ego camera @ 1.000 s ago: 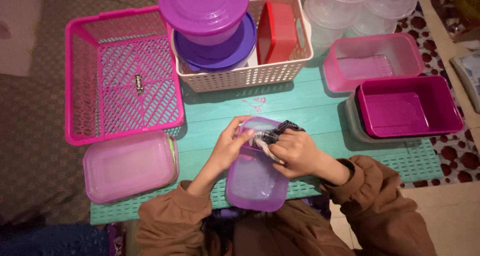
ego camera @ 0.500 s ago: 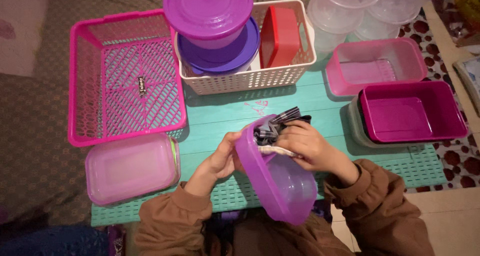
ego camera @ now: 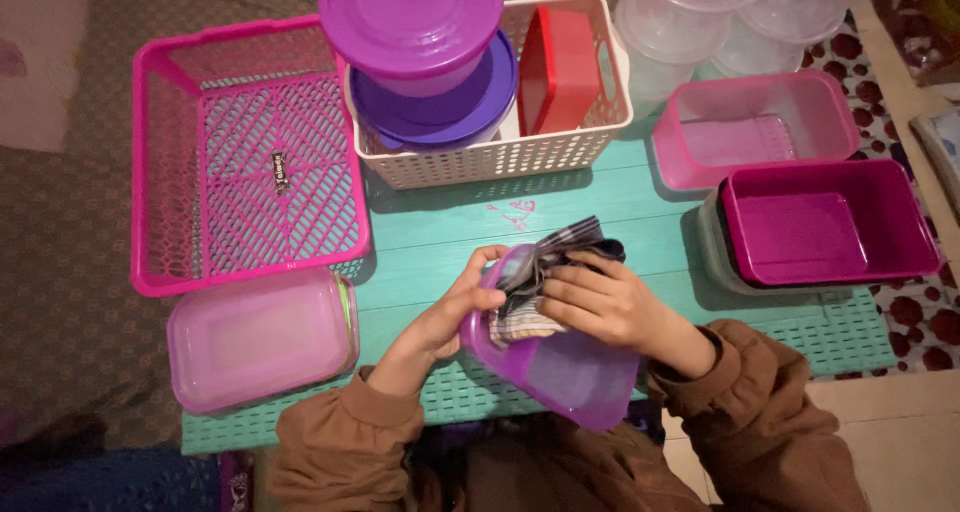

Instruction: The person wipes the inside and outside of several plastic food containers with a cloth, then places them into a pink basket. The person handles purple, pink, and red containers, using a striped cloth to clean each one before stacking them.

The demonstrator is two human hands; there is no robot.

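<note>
Now, in the head view, the purple rectangular container (ego camera: pixel 560 357) is tilting up off the teal bench (ego camera: pixel 600 207), where a second ago it was lying flat with its long side pointing to 6 o'clock; half a second ago it was tipped even steeper. The left hand (ego camera: pixel 470 307) is clamping the container's rim at 9 o'clock. The right hand (ego camera: pixel 595 302) is closing its fingers on a checked grey cloth (ego camera: pixel 555 257), pressing it into the container's mouth, and the cloth is now sitting higher and more bunched toward 12 o'clock than before. Judging by that, the wiping is moving round the inner walls rather than the floor.

Around the hands, the bench is carrying a pink lattice basket (ego camera: pixel 250 152) at 10 o'clock, a lidded pink box (ego camera: pixel 260 337) at 8 o'clock, a white perforated basket (ego camera: pixel 500 152) at 12 o'clock holding purple round lidded tubs (ego camera: pixel 415 32) and a red lid (ego camera: pixel 560 67), and two open pink tubs (ego camera: pixel 800 172) at 2 o'clock. Clear round tubs (ego camera: pixel 700 22) are stacking up beyond. A patterned carpet (ego camera: pixel 60 252) is lying beneath.
</note>
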